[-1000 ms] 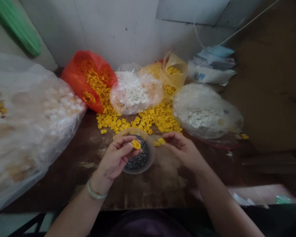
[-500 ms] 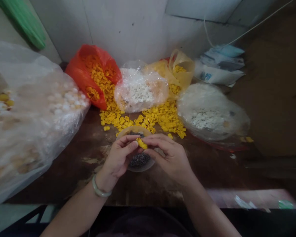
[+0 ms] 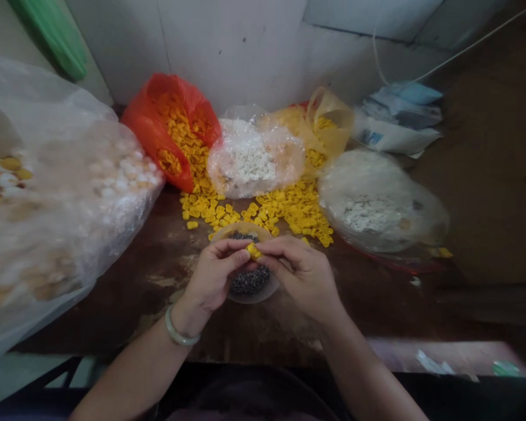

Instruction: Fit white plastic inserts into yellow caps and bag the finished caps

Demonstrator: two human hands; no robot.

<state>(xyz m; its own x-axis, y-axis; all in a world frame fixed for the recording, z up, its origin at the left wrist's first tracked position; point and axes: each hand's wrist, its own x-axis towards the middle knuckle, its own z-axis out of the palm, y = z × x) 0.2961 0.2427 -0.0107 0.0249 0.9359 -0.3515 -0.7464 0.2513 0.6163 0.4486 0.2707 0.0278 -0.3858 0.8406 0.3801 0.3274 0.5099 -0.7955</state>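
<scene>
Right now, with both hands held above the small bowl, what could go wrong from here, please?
The yellow piece pinched between the left hand and the right hand might slip and drop into the dark granules in the clear bowl below. That bowl also sits close to the loose yellow pieces, so a careless knock could perhaps spill granules among them.

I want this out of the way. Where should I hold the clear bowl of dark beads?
Grip the near rim of the clear bowl, coming from your side. It's round and shallow, and that rim shows bare below your left hand and right hand, which pinch a yellow piece above it. Keep it level: the beads look loose.
</scene>
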